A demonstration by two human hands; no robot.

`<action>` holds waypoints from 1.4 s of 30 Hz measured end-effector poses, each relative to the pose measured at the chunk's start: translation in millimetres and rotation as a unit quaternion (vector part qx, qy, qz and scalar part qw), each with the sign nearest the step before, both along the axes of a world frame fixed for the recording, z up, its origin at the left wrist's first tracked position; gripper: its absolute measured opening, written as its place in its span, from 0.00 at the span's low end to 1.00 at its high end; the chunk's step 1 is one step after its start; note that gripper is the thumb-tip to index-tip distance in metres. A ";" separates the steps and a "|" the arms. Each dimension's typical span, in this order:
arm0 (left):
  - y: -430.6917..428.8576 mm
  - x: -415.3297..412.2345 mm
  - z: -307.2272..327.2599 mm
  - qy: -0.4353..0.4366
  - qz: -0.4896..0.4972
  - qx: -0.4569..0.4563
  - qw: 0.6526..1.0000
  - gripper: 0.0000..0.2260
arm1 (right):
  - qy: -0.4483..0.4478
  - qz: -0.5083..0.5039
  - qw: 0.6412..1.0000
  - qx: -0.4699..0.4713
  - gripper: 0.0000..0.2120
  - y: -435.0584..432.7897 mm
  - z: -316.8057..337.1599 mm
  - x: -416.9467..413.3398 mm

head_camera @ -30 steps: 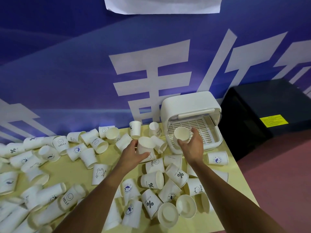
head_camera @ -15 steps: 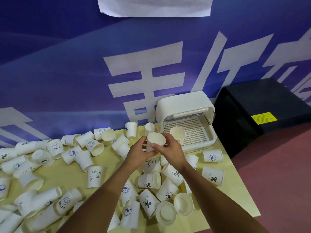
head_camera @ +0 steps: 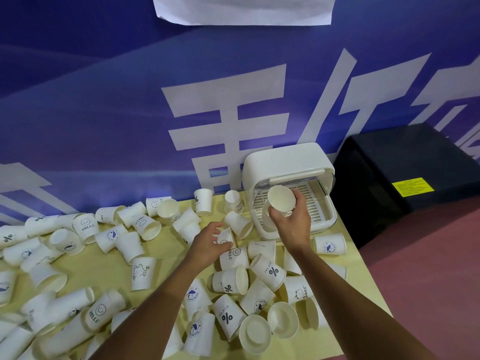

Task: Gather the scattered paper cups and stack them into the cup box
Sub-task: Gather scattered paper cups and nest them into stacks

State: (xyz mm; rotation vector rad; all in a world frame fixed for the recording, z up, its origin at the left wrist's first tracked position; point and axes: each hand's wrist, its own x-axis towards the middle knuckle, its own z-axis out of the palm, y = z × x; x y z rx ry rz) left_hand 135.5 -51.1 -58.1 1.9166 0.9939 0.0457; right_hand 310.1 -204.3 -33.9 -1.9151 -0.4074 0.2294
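Note:
Several white printed paper cups lie scattered over the pale yellow table (head_camera: 161, 261). The white cup box (head_camera: 285, 162) stands open at the table's back right, its slatted tray showing. My right hand (head_camera: 292, 224) grips a paper cup (head_camera: 281, 198) at the box's front opening, mouth facing me; another cup seems to sit under it. My left hand (head_camera: 207, 242) curls around a small cup (head_camera: 226, 237) lying on the table just left of the box.
A black cabinet (head_camera: 405, 178) with a yellow label stands right of the table. A blue banner wall runs behind. The table's right edge drops to a reddish floor (head_camera: 428, 281). Cups crowd the near and left parts of the table.
My right hand took the cup from my left hand and carried it to the box's opening. My left hand dropped to the table and closed on another cup.

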 end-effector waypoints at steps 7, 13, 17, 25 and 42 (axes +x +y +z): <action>7.4 -4.6 -7.4 0.014 0.017 -0.009 1.000 0.28 | 0.003 0.017 0.996 -0.086 0.35 4.5 -29.0 8.3; 5.5 1.5 -11.1 0.015 0.016 -0.009 1.000 0.28 | -0.007 0.028 0.991 -0.129 0.40 4.9 -38.5 11.3; 5.1 1.4 -14.8 0.018 0.011 -0.005 1.000 0.27 | -0.053 0.007 0.988 -0.142 0.35 2.6 -37.8 5.0; 19.1 -28.6 -4.2 0.016 0.040 -0.003 0.999 0.25 | -0.164 0.058 0.974 -0.142 0.23 27.6 -38.9 -30.8; 47.7 -121.9 -0.7 0.019 0.156 0.016 0.987 0.24 | -0.151 0.121 0.965 -0.177 0.20 58.3 -34.1 -51.5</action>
